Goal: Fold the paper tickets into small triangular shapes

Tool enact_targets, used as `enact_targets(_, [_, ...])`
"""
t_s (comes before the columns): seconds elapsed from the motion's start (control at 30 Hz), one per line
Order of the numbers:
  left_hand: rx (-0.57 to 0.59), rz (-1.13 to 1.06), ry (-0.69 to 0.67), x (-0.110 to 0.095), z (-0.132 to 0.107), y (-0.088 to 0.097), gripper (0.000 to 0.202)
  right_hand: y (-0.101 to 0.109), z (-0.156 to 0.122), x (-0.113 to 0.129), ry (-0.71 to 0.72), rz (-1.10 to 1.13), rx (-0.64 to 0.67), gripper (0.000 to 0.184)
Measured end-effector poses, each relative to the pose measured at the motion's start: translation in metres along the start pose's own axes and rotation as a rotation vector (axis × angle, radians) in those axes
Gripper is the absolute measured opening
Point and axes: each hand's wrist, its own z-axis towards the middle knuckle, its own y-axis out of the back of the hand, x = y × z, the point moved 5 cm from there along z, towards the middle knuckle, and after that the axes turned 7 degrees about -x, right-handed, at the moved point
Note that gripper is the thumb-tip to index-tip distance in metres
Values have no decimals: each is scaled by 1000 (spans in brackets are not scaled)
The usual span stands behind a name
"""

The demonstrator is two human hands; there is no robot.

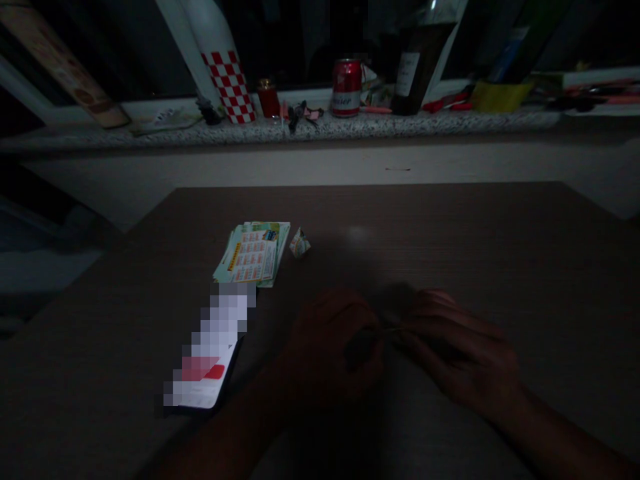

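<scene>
Head view: a strip seems in work; right hand fingers pinch it, left hand fingers curl, grip unclear; the next move likely needs steadiness.

Checkered red and white on the bottle, speckled grey along the sill. Pale green and orange on the cards.

Both bare hands up front, dim. Left hand curled, knuckles up, left forearm slanting in from bottom. Right hand palm inward, fingers extended toward left, fingertips near the other hand; right forearm from lower right. Exact grip too dark.
</scene>
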Motion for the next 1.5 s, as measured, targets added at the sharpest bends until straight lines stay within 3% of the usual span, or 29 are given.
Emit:
enact_targets(0.23, [34,-140,52,5,1,2,9,-3,4,4,-29,31,52,20])
enact_targets(0.47, [124,-321,48,7,5,-2,22,-9,-9,-13,-373,218,165,13])
enact_targets(0.6, [128,-309,43,7,3,-4,24,-15,-21,-23,-610,353,116,7])
enact_targets(0.7, [128,-319,44,7,3,-5,17,-19,-22,-25,-668,427,123,7])
enact_targets(0.9, [161,-253,47,9,5,-1,10,-8,-9,-23,-498,374,218,5])
enact_targets(1.1, [152,17,-76,7,4,1,7,16,5,-15,-219,151,109,15])
enact_targets(1.3, [139,151,-227,-4,1,-4,8,1,5,4,49,-74,137,22])
enact_targets(1.5, [192,195,-251,-10,-2,-8,9,-5,4,8,107,-176,122,18])
